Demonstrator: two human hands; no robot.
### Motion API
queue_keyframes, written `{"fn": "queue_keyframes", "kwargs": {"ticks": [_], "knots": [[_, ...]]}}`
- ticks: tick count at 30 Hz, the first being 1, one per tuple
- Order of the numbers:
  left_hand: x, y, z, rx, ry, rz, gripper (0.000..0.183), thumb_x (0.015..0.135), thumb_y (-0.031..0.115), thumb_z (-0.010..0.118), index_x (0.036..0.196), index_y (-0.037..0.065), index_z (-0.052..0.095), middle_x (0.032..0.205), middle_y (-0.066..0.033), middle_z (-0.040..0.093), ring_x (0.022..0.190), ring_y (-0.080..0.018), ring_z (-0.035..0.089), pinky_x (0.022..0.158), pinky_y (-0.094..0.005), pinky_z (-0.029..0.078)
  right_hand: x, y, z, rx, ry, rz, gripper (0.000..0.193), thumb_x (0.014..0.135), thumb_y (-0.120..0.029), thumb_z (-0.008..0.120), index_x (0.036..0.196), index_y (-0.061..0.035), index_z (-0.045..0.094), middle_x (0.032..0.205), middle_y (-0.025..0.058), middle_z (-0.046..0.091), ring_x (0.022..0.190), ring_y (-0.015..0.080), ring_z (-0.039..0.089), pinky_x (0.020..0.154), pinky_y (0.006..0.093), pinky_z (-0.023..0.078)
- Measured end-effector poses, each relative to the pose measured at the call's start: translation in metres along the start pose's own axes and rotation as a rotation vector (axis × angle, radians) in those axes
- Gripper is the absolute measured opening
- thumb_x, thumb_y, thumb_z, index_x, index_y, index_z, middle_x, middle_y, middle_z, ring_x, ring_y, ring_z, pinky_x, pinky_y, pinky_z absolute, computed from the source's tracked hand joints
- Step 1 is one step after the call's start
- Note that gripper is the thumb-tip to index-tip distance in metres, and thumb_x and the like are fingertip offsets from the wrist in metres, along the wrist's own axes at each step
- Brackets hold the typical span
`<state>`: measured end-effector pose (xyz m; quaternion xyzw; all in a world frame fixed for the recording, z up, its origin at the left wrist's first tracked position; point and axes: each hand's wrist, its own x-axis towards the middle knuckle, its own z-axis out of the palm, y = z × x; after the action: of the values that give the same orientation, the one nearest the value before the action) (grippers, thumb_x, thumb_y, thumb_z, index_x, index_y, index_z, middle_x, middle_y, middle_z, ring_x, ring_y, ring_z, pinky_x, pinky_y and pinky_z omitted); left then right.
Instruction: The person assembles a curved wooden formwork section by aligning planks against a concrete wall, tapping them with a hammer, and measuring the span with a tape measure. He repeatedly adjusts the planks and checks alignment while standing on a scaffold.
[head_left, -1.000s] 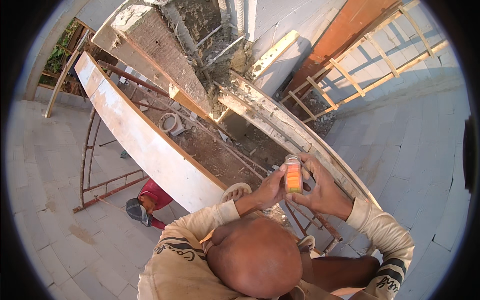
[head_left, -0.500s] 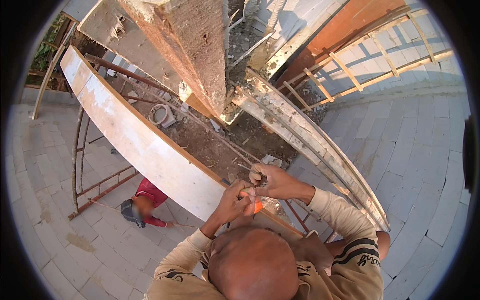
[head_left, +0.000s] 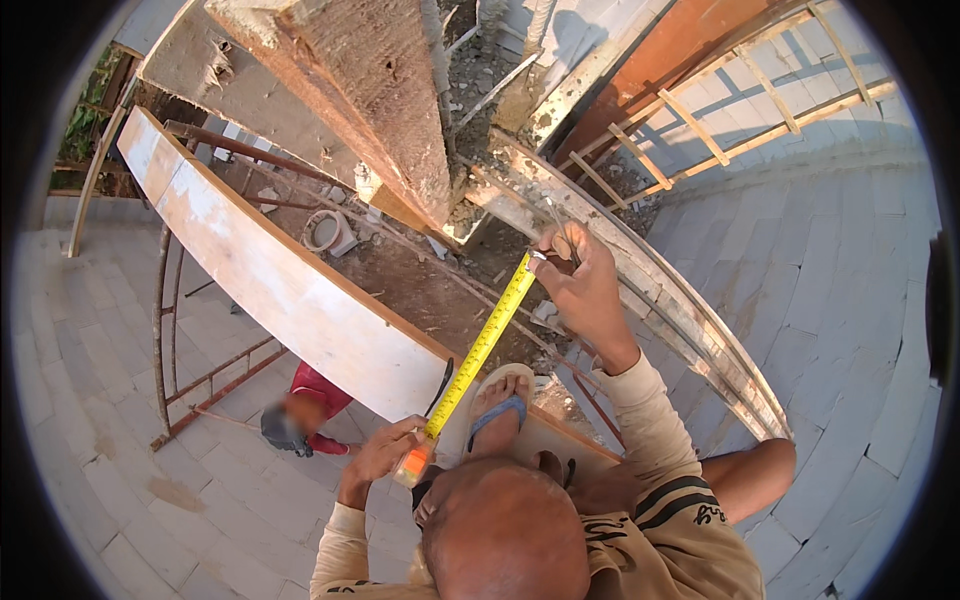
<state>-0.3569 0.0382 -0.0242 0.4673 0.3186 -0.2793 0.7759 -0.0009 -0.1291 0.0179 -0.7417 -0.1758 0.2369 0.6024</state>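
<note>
My left hand (head_left: 385, 450) is closed round the orange case of a tape measure (head_left: 411, 464), low beside the white board. From the case a yellow tape blade (head_left: 482, 345) runs up and to the right. My right hand (head_left: 583, 285) pinches the blade's metal end, and a thin rod-like piece, whose kind I cannot make out, sticks up from the same fingers. The blade is stretched straight across the gap beside the white board (head_left: 290, 300). Below the blade is my sandalled foot (head_left: 500, 405), on the plank.
A rough timber form (head_left: 370, 100) rises ahead, beside a long mortar-crusted beam (head_left: 650, 310) to the right. A wooden ladder (head_left: 700, 140) leans at the far right. Rusty scaffold tubes (head_left: 165, 330) stand left. A person in red (head_left: 310, 405) is below the board. A bucket (head_left: 325, 232) lies in the rubble.
My hands have moved apart, the left down and left with the case, the right up and right with the blade's end. The yellow blade is now drawn out between them.
</note>
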Motion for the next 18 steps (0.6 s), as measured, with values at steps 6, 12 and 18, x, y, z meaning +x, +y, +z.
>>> {"fn": "queue_keyframes", "kwargs": {"ticks": [6,12,18], "knots": [[0.013,0.005,0.0,0.112,0.15,0.039,0.026,0.112,0.022,0.056,0.108,0.0,0.069,0.091,-0.0035,0.071,0.082,-0.009,0.066,0.074,-0.0256,0.054,-0.043,0.008,0.028,-0.303,0.3,-0.167,0.021,0.093,-0.008,0.077,0.097,0.0039,0.061,0.104,0.0084,0.057,0.083,0.0164,0.049,0.078,0.0313,0.045],[0.02,0.012,-0.003,0.212,0.256,0.107,0.026,0.111,0.018,0.053,0.104,0.0,0.07,0.09,-0.0047,0.073,0.078,-0.0093,0.066,0.072,-0.0264,0.055,-0.064,0.03,0.025,-0.188,0.42,-0.171,0.039,0.099,-0.013,0.074,0.075,0.0016,0.046,0.109,0.011,0.061,0.078,0.012,0.045,0.067,0.0297,0.04],[0.025,0.029,0.007,0.065,0.317,0.05,0.026,0.11,0.016,0.052,0.1,-0.001,0.069,0.09,-0.0088,0.074,0.077,-0.012,0.067,0.072,-0.0281,0.056,-0.082,0.052,0.049,-0.196,0.254,0.033,0.043,0.106,-0.023,0.067,0.075,-0.001,0.046,0.058,0.0059,0.044,0.057,0.0132,0.035,0.054,0.0347,0.036]]}}
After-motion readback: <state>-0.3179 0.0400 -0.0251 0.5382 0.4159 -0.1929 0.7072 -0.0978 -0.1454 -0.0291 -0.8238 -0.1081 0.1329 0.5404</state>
